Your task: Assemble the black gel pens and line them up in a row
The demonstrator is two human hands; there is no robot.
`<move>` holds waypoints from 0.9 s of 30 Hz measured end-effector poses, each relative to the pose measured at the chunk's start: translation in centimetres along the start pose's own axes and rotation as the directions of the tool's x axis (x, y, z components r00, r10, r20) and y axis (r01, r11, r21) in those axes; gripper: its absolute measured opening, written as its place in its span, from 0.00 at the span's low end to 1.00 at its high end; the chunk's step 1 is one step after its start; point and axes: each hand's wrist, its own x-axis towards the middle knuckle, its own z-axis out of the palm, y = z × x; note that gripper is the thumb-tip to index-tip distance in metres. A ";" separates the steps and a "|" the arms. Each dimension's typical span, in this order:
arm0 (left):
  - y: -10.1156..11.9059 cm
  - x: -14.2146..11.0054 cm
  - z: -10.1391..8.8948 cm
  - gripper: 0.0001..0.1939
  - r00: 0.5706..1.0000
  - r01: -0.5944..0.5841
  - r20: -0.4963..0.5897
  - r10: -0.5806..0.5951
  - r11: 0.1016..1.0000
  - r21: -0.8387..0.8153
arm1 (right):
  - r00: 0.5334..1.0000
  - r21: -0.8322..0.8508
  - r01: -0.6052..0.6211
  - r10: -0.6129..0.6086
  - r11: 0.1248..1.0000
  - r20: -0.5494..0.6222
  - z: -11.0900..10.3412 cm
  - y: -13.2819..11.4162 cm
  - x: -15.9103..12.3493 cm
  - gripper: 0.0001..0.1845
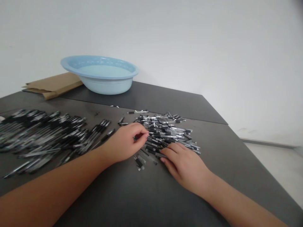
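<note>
A loose pile of clear-barrelled pens (169,135) with black grips lies in the middle of the dark table. Over the pile's left edge, my left hand (127,140) has its thumb and fingers pinched together; whatever they hold is hidden. My right hand (184,164) rests at the near right side of the pile, its thumb and index finger closed around the end of a pen (157,153). A few pens and small pieces (139,162) lie just below my left hand. To the left spreads a larger batch of pens (44,132), lying mostly in one direction.
A light blue plastic basin (109,85) stands at the back of the table (151,198). Beside it, to the left, lies a flattened brown paper bag (55,83). Small bits (115,106) lie behind the pens. A white wall (189,41) rises behind the table.
</note>
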 end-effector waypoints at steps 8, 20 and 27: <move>0.0 0.0 0.5 0.06 1.000 0.022 -0.002 -0.022 1.000 0.005 | 0.999 -0.042 0.032 -0.031 0.999 0.027 1.1 -2.3 1.1 0.12; -0.1 -0.1 0.9 0.13 0.991 -0.022 0.130 0.018 0.999 0.034 | 0.998 -0.165 0.057 -0.059 0.985 -0.003 1.6 -1.1 0.4 0.08; 0.0 0.2 0.5 0.12 0.980 -0.043 0.197 0.021 0.993 0.111 | 0.998 -0.165 0.064 -0.068 0.984 -0.017 1.9 -0.6 0.2 0.07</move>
